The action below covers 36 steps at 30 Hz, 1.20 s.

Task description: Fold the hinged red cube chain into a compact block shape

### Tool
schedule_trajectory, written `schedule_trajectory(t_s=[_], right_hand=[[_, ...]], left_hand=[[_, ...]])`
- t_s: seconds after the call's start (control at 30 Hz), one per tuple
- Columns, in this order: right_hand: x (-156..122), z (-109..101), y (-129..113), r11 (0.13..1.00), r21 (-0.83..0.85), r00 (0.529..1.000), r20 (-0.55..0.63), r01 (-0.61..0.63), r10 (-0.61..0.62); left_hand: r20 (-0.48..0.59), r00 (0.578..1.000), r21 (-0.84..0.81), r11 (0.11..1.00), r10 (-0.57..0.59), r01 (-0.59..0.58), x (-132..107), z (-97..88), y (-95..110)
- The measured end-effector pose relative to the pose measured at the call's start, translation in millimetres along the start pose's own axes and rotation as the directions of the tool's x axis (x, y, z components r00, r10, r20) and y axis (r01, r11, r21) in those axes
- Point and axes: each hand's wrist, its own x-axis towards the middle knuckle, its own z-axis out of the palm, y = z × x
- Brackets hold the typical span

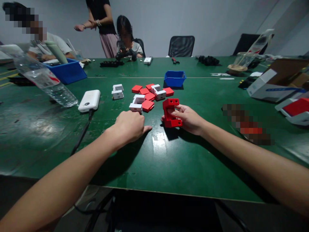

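Note:
My right hand point(189, 119) is closed on a red U-shaped plastic bracket point(166, 113), held upright just above the green table with its thumb inside the opening. My left hand point(130, 127) is back-side up, low over the table, its thumb stretched out to the right and apart. Its other fingers bend down out of sight, right in front of a white U-shaped bracket point(136, 108); whether they touch it I cannot tell. Beyond lie several flat red square pieces point(147, 105), another white bracket point(159, 94) among them, and one more white bracket point(117, 94) to the left.
A small blue bin point(175, 79) stands behind the pieces. To the left are a white power bank point(89, 100) with a black cable, a tilted water bottle point(48, 79) and a larger blue bin point(70, 72). An open cardboard box point(267, 83) is at right. People are across the table.

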Motion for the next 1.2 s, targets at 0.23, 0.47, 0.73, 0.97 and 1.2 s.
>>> schedule_trajectory(t_s=[0.23,0.47,0.73,0.97,1.2], right_hand=[[1.1,-1.7,0.9,0.999,-0.023,0.999,-0.016,0.042,-0.042],[2.2,1.4,-0.2,0.991,-0.028,0.982,-0.137,0.130,-0.133],[3.1,-1.7,0.0,0.992,-0.041,0.978,-0.166,0.121,-0.126],[1.7,0.9,-0.6,0.987,-0.071,0.971,-0.182,0.142,-0.153],[1.7,1.5,0.0,0.960,-0.112,0.941,-0.197,0.258,-0.276]], left_hand=[[-0.242,0.946,-0.203,0.942,0.217,-0.268,1.8,11.8,29.5],[-0.357,0.928,-0.066,0.988,0.106,-0.138,0.9,13.4,29.3],[0.138,0.971,0.005,0.981,-0.194,0.195,-8.2,-13.0,-11.3],[0.115,0.993,-0.156,0.987,-0.027,0.045,2.4,0.5,-5.5],[-0.219,0.974,-0.332,0.935,0.052,-0.125,11.6,9.7,13.8]])
